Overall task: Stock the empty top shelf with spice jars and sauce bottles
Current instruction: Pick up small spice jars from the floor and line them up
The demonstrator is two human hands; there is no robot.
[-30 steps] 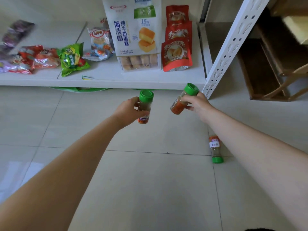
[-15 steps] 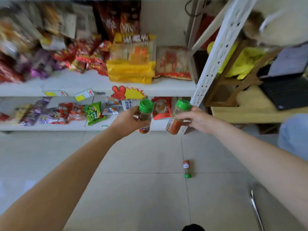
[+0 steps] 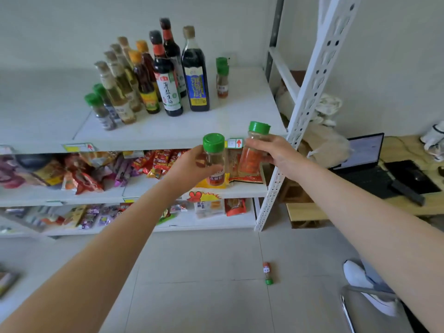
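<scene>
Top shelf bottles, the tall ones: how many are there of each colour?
Pale bottles with tan caps: 4
Reddish-brown bottles with orange caps: 2
Dark bottles: 3
Total: 9

Green-capped jars (image 3: pixel 213 159), white shelf (image 3: pixel 168 131)

Label of floor jar (image 3: pixel 267 273) illegibly small
</scene>
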